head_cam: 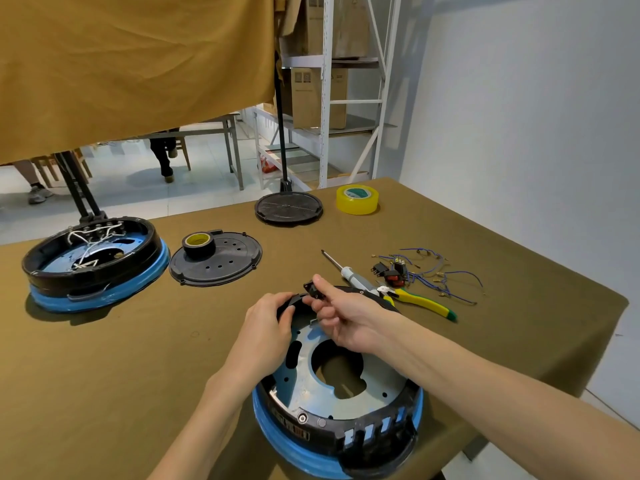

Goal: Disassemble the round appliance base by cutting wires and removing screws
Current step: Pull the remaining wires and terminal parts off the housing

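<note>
A round appliance base (332,403), black with a blue band and a bare metal plate inside, sits near the table's front edge. My left hand (266,332) grips its far black rim. My right hand (341,315) pinches a small black switch (313,288) just above that rim. A screwdriver (346,271) and yellow-handled cutters (420,303) lie just behind the base. Cut blue wires (436,271) and loose red and black switches (393,271) lie at the right. A second base (93,261), with white wires still inside, stands at the left.
A black perforated cover (221,263) with a roll of black tape (198,244) on it lies mid-table. Further back are a black stand foot (288,207) and a yellow tape roll (357,199). A tan cloth hangs behind; the table edge runs along the right.
</note>
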Motion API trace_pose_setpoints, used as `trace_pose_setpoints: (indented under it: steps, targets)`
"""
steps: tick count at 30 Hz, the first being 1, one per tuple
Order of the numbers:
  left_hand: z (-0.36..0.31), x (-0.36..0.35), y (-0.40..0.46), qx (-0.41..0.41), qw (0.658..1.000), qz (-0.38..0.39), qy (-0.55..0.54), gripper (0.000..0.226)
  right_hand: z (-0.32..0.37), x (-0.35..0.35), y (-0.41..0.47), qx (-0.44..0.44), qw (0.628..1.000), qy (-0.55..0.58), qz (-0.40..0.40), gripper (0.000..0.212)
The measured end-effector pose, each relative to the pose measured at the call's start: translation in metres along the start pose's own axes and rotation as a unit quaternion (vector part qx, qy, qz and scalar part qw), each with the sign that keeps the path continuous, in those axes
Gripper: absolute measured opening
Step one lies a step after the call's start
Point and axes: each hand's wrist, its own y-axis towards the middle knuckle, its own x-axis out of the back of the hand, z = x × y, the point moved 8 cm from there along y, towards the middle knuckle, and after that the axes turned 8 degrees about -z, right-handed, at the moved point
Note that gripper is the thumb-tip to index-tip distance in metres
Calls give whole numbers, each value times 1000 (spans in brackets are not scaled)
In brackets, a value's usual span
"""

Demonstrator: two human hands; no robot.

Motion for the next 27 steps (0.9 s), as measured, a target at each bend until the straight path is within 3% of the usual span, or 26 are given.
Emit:
trace_pose_setpoints:
  steps: [2, 5, 9, 13, 16, 21, 27]
  targets:
    - [0, 0, 0, -2, 1000, -1, -1, 30, 5, 3, -4, 60, 995, -77, -14, 40]
    - [0, -1, 0, 1, 1000, 1, -4, 28, 29, -7, -19, 221, 951, -215, -17, 40]
    - [-3, -1, -2, -2, 1000, 2, 6, 31, 62, -12, -30, 262, 940, -220, -6, 35]
    - [-4, 2, -3, 2, 1000, -3, 13, 33, 102, 45, -31, 344, 900, -242, -116, 34]
    - [-4, 3, -3, 5, 1000, -5, 7, 29, 125, 104, -22, 387, 822, -336, -248, 47]
    - [3, 2, -2, 24, 1000, -2, -1, 17, 128, 160, 19, 320, 709, -538, -324, 56]
    - [5, 1, 3, 31, 1000, 0, 1, 15, 138, 170, 5, 328, 614, -563, -445, 51]
